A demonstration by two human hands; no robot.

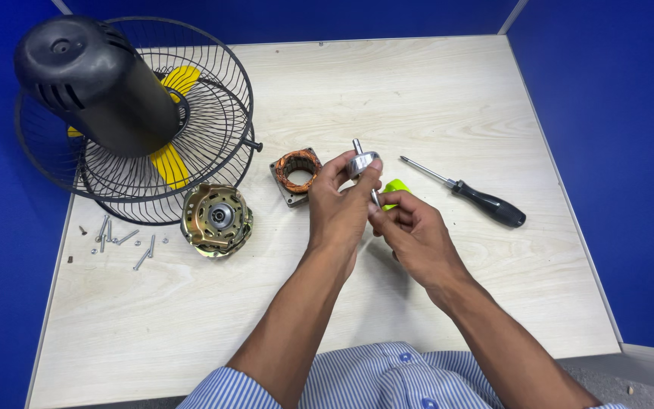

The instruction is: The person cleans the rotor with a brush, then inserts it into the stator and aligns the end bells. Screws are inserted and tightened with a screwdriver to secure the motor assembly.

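Wooden table (418,98): both hands, left hand (338,208), right hand (414,231), hold rotor (362,163).

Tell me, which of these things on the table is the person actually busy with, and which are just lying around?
In hand:
left hand and right hand both gripping the metal rotor with shaft

Lying about:
copper-wound stator
brass-coloured motor cover
screwdriver
loose screws
fan cage with black motor housing
green object, partly hidden behind the hands
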